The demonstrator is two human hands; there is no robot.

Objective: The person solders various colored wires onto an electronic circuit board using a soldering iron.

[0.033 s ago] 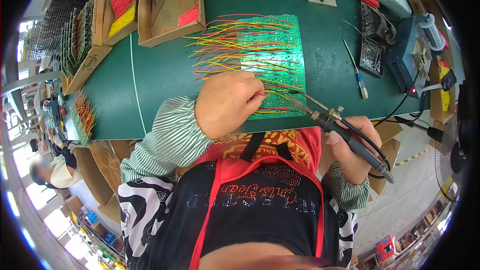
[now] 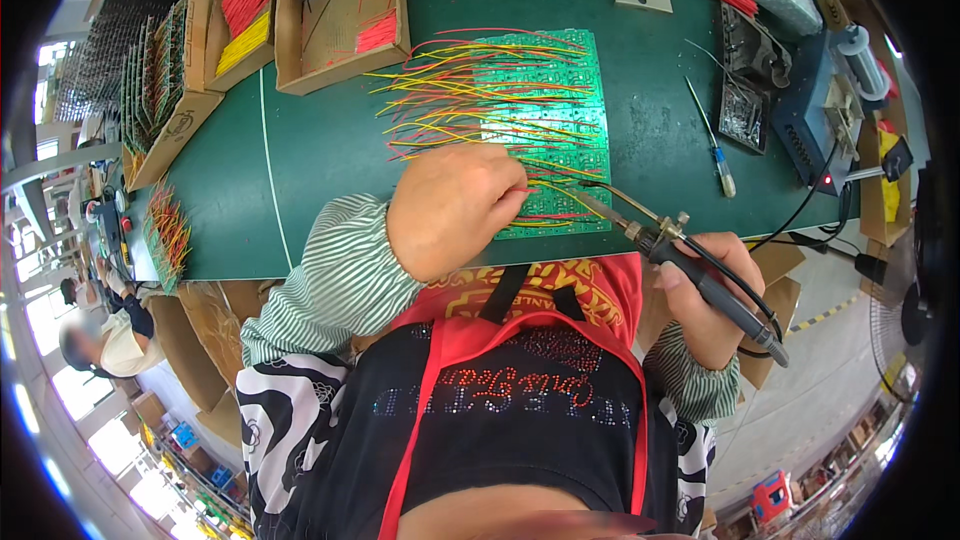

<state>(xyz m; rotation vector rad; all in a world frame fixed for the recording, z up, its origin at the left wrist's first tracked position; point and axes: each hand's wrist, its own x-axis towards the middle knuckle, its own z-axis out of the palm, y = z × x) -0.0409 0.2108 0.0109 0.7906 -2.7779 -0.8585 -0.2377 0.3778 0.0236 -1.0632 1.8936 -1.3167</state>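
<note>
A green circuit board panel (image 2: 560, 140) lies on the workbench, with rows of red and yellow wires (image 2: 430, 90) fastened to it and trailing off to the left. Over its lower left part rests my left hand (image 2: 455, 205), closed, pinching a thin red wire (image 2: 526, 190) at the fingertips. From the right, my right hand (image 2: 715, 290) grips a soldering iron (image 2: 705, 285) with a thin metal feed tube (image 2: 635, 205) clamped along it. The iron's tip points at the panel just right of my left fingertips. The exact contact is too small to tell.
Cardboard boxes of cut wires (image 2: 290, 65) stand at the back left, beside a box of wired boards (image 2: 165, 100). A small brush (image 2: 722, 165), a dark tray (image 2: 742, 120) and a blue soldering station (image 2: 805, 125) sit to the right. Another person (image 2: 115, 340) is at far left.
</note>
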